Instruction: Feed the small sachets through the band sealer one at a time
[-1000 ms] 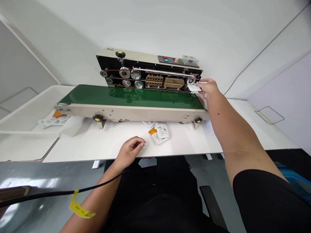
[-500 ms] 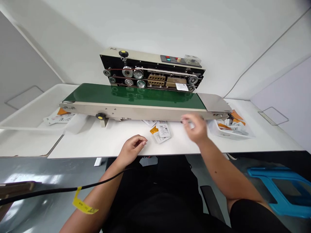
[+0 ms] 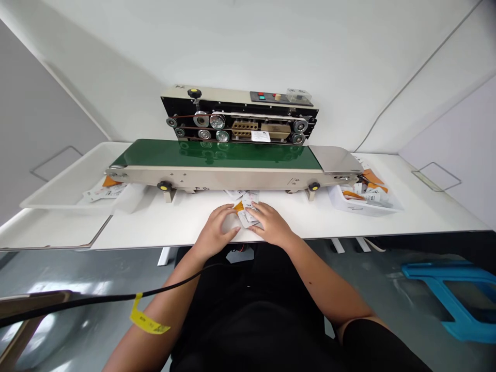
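On the white table in front of me lies a small pile of flat sachets (image 3: 249, 217), white and grey with printed labels, one showing an orange part. My right hand (image 3: 273, 227) rests on the pile's right side, fingertips and thumb apart and touching the sachets. At the left edge of the pile is my left hand (image 3: 215, 232), its thumb and fingers spread in a curve with nothing visible between them. Behind stands a band sealing machine (image 3: 240, 111) with a green conveyor belt (image 3: 217, 155). A white sachet (image 3: 260, 136) sits in the machine above the belt.
A white bin (image 3: 358, 206) with several orange and white sachets stands at the belt's right end. Under its left end is a larger white tray (image 3: 58, 202) holding some sachets. A black cable (image 3: 96, 299) with a yellow tag crosses my left arm. A blue stool (image 3: 445, 294) stands lower right.
My right hand has moved left from the conveyor's front onto the sachet pile. My left hand has opened beside it. The sachet in the machine has travelled left.
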`<state>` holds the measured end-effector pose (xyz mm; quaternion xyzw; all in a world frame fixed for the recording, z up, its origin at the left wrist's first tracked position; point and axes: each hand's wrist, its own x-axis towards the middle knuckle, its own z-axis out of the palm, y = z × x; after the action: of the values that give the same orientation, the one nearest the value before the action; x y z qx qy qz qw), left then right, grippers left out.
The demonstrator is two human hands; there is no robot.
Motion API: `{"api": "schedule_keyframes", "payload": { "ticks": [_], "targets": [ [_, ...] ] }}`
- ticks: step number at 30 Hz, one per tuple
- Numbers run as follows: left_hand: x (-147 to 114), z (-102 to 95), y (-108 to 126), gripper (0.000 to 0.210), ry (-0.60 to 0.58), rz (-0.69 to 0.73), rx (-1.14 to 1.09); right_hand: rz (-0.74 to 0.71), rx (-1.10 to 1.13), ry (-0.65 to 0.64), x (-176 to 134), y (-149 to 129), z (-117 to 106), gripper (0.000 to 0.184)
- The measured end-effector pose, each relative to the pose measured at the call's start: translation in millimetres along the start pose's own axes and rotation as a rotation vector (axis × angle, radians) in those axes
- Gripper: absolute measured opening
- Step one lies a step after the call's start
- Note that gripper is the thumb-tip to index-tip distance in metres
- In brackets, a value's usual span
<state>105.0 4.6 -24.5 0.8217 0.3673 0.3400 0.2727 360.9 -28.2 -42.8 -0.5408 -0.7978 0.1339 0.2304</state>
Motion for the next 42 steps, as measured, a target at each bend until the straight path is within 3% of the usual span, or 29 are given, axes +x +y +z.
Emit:
{"api": "schedule_keyframes", "payload": {
  "ticks": [3, 5, 8, 11, 13, 17, 20, 26, 30, 33, 35, 38, 42],
  "targets": [
    [-1, 11.0, 3, 0.075, -0.12, 0.064, 0.198, -0.037, 0.056, -0.049, -3, 0, -3, 0.066],
    [-2, 18.2, 4, 0.083, -0.157, 0.086, 0.292, -0.066, 0.106, -0.083, -4, 1, -4, 0.063],
    [-3, 23.9, 4, 0.079, -0.154, 0.099, 0.358, -0.115, 0.201, -0.059, -5, 2, -8, 0.053],
    [-3, 23.9, 4, 0.069, -0.157, 0.1, 0.383, -0.152, 0.374, 0.054, -8, 4, -11, 0.038],
    [-3, 23.1, 4, 0.066, -0.173, 0.09, 0.4, -0.06, 0.518, 0.181, -9, 8, -11, 0.027],
    [-2, 22.7, 4, 0.072, -0.192, 0.082, 0.412, 0.369, 0.829, 0.534, -10, 19, -8, 0.032],
    [-3, 23.0, 4, 0.069, -0.194, 0.082, 0.415, 0.472, 1.023, 0.682, -8, 26, -7, 0.037],
    [-4, 23.3, 7, 0.062, -0.2, 0.079, 0.439, 0.468, 1.136, 0.697, -3, 28, -8, 0.045],
    [-4, 22.9, 6, 0.059, -0.184, 0.094, 0.438, 0.373, 0.923, 0.609, -8, 20, -13, 0.03],
    [-4, 22.2, 5, 0.058, -0.178, 0.115, 0.453, 0.215, 0.642, 0.441, -11, 12, -35, 0.024],
    [-3, 21.8, 5, 0.058, -0.175, 0.127, 0.464, 0.159, 0.591, 0.41, -6, 13, -61, 0.021],
    [-3, 21.6, 5, 0.057, -0.189, 0.12, 0.504, 0.229, 0.728, 0.613, 17, 34, -118, 0.023],
    [-3, 22.3, 4, 0.057, -0.199, 0.119, 0.556, 0.458, 0.872, 0.942, 58, 81, -197, 0.02]
  ]
}}
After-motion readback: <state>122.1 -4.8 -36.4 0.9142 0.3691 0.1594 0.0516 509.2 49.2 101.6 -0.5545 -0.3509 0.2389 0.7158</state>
